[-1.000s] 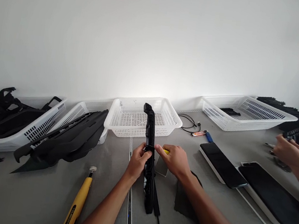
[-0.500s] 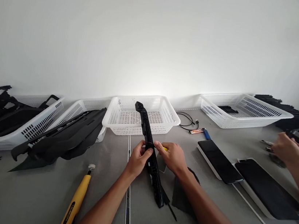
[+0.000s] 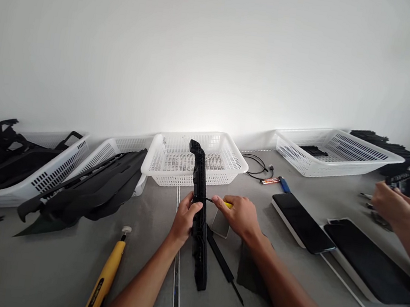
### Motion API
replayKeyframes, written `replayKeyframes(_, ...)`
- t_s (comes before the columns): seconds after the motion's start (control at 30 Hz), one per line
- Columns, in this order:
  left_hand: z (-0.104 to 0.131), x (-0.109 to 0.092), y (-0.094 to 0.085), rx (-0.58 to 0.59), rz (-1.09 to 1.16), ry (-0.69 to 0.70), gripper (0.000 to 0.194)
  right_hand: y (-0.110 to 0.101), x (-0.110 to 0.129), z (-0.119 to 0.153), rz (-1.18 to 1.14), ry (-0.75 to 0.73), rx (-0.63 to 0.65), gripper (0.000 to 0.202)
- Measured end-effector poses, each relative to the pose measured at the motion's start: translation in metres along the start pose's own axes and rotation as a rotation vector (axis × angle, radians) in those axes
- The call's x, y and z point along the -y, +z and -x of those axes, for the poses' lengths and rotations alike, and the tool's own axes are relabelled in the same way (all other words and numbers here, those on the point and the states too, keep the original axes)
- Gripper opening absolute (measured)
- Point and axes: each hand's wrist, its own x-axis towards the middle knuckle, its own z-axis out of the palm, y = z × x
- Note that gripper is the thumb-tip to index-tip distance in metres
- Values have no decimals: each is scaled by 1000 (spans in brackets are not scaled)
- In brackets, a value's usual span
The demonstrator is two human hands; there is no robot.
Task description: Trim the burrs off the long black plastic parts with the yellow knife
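Observation:
A long black plastic part [image 3: 200,233] stands out lengthwise in front of me, its far end over the middle white basket. My left hand [image 3: 184,216] is closed round its middle, thumb on top. On the right, my right hand [image 3: 239,214] grips a tool with a yellow handle [image 3: 227,205]; its thin dark tip reaches the part's edge near my left thumb. Beneath and beside the part lies a dark narrow strip [image 3: 222,259]. A small grey block [image 3: 220,224] sits behind the strip, partly covered by my right hand.
White baskets [image 3: 194,180] [image 3: 335,169] line the wall; dark panels [image 3: 91,186] lean at the left. A yellow pen-like tool [image 3: 108,274] lies left of my arm. Phones [image 3: 304,222] and cables are on the right, where another person's hands [image 3: 400,207] hold a dark piece.
The black part has turned more upright in view, its near end swinging left, exposing more of the strip. The tool's thin tip now shows between my hands.

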Motion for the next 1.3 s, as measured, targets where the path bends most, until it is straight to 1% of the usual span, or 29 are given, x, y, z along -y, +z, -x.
replayKeyframes(0.17,-2,2,0,-6,-16,3,23,-1,-2,0,20,8,-5,84)
replayKeyframes(0.33,0,0,1,33,-62,36,21,-2,0,1,32,46,-44,85)
replayKeyframes(0.53,2,-3,4,36,-105,92,29,-3,3,1,75,5,-43,85)
replayKeyframes(0.7,2,0,3,73,-162,110,43,-5,1,1,78,45,-66,87)
replayKeyframes(0.77,2,0,2,77,-169,106,39,-5,2,1,73,40,-49,86)
replayKeyframes(0.87,3,-4,3,78,-161,124,26,-5,3,1,61,38,-32,86)
replayKeyframes(1.0,4,-8,3,75,-170,129,29,-4,3,1,40,40,-47,86)
replayKeyframes(1.13,4,-8,2,70,-162,114,27,-3,-1,0,8,28,-82,86)
replayKeyframes(1.2,5,-8,2,91,-155,103,27,-3,-3,-1,10,50,-110,86)
replayKeyframes(1.3,8,-10,3,157,-136,65,32,-4,-7,-3,23,96,-143,86)
